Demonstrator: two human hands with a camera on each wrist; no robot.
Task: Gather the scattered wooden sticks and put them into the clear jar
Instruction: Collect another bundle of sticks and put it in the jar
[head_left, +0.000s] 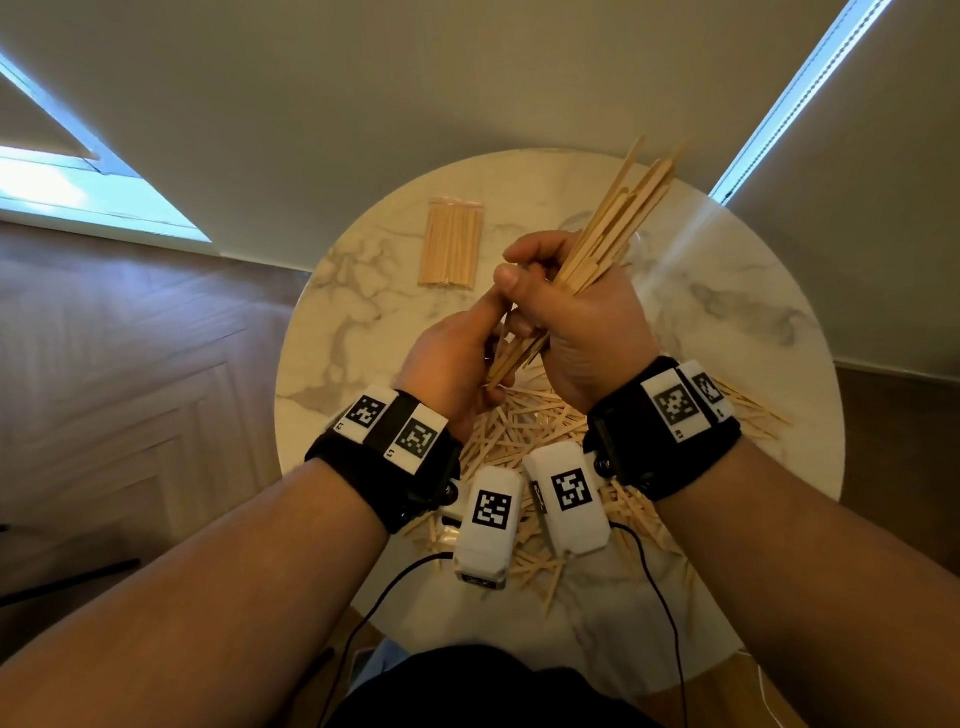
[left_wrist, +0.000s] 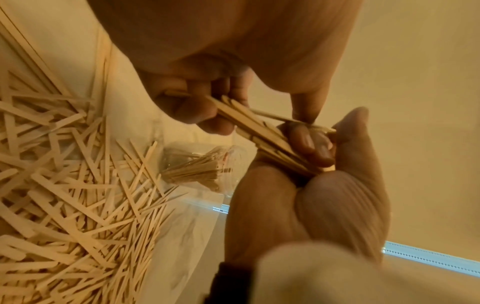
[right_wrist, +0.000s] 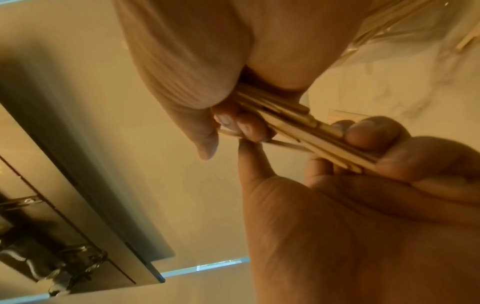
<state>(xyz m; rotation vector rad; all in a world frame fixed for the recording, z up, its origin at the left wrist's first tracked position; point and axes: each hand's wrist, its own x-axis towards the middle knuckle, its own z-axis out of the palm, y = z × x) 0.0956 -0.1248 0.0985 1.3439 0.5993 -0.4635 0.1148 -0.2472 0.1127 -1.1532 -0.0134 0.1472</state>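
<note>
Head view: right hand (head_left: 582, 332) clenches a bundle of sticks (head_left: 618, 228) above the round table (head_left: 727, 312), left hand (head_left: 452, 364) gripping its lower ends, loose sticks (head_left: 519, 431) beneath. Left wrist view: a clear jar (left_wrist: 207, 166) on the table (sticks inside). Right wrist view: both sets of fingers (right_wrist: 374, 133) wrap the bundle.

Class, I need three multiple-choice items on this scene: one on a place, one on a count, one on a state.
1. Where do the loose wooden sticks lie?
A. on the floor
B. on the marble table, under the wrists
C. on the windowsill

2. How many hands grip the held bundle of sticks?
A. none
B. one
C. two

3. The packet of thin sticks is:
A. lying flat
B. standing upright
C. held up

Key: 1 B, the heap covers the tabletop; 2 C, the left hand and the right hand both clasp it; 3 A, it lies untouched.
</note>
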